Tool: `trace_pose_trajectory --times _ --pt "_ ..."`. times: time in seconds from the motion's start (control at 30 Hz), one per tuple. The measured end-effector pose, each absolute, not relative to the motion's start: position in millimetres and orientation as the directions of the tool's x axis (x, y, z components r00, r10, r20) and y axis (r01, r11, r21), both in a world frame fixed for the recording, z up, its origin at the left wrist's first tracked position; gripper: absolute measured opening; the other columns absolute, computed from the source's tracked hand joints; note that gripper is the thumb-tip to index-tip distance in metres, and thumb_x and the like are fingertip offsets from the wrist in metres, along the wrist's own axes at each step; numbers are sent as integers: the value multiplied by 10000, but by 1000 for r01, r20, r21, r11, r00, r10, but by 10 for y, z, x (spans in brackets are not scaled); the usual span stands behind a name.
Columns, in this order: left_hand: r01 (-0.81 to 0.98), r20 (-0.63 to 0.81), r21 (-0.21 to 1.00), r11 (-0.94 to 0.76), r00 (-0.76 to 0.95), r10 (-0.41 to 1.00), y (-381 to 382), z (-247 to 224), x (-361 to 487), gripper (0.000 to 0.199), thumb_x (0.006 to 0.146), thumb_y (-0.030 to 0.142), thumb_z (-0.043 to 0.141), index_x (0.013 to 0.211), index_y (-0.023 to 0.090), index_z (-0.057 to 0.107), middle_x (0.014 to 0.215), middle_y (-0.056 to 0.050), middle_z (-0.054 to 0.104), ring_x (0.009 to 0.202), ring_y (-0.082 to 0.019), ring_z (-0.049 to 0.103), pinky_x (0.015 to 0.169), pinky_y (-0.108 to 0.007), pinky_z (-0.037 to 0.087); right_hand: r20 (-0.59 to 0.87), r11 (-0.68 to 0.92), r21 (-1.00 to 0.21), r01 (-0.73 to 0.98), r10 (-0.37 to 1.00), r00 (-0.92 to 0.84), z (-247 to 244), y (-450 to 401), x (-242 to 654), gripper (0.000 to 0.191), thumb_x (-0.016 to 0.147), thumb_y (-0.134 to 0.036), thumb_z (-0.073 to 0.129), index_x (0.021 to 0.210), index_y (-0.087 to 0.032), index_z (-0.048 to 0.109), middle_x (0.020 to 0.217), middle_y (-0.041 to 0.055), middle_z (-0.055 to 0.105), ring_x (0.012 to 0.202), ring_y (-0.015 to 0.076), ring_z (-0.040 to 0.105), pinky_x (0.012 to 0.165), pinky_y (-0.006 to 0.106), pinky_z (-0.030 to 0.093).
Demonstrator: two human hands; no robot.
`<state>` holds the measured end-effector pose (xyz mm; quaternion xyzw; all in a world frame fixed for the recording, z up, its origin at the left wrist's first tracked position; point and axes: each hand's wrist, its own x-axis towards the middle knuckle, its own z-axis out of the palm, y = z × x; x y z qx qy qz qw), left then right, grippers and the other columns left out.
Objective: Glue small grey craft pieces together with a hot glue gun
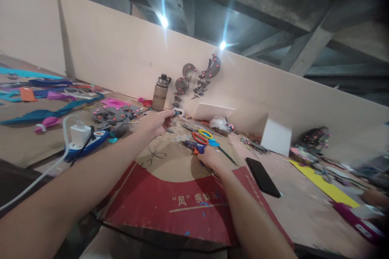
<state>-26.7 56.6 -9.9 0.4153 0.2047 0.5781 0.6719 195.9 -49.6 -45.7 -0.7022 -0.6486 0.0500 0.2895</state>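
Note:
My left hand (164, 123) is stretched to the far part of the cardboard, its fingers closed in a pinch. A small blue piece (176, 112) shows at the fingertips, too small to name. My right hand (209, 157) is wrapped round a blue glue gun with an orange trigger (194, 146), its nozzle pointing left over the board. Just beyond it lie scissors with red and yellow handles (203, 135), a blue scrap (214, 142) and a dark green pencil (227, 156). Looping pencil lines mark the red-and-brown cardboard (170, 170).
A brown bottle (160, 93) stands by the partition. At left are a blue power strip (86, 144) with a white plug and a grey piece with pink dots (115, 115). A black phone (263, 177) and yellow sheet (325, 184) lie right. Another person's hand (377, 197) is at far right.

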Motion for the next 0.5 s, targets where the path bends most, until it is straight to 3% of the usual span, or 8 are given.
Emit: trace_pose_trajectory --times 0.13,0.23,0.4,0.5 --pt "-596 248 803 -7 324 913 491 -103 -205 118 671 170 694 712 113 598 645 1 577 488 -38 460 411 -148 321 186 -84 -504 859 961 203 -419 -449 1983 95 604 -241 646 630 -187 573 518 11 583 434 139 526 407 222 341" --pt "-567 238 822 -54 256 937 520 -160 -193 116 663 177 695 699 115 604 641 -4 588 473 -38 446 396 -150 302 211 -78 -597 798 945 250 -390 -406 1998 148 652 -253 597 776 -172 603 632 31 627 518 152 572 448 229 394" --pt "-484 102 874 -41 100 990 618 -292 -201 89 656 154 678 656 117 598 574 4 575 432 -43 444 369 -151 299 319 114 -826 551 901 292 -323 -402 1929 353 714 -235 523 1059 -161 536 916 83 654 568 140 610 495 254 485" --pt "-462 63 887 -12 95 994 601 -322 -185 87 662 143 683 663 121 600 551 9 575 447 -54 491 393 -148 354 422 268 -823 500 879 224 -271 -463 1844 435 762 -278 506 1185 -196 452 1031 85 646 649 148 640 548 273 524"
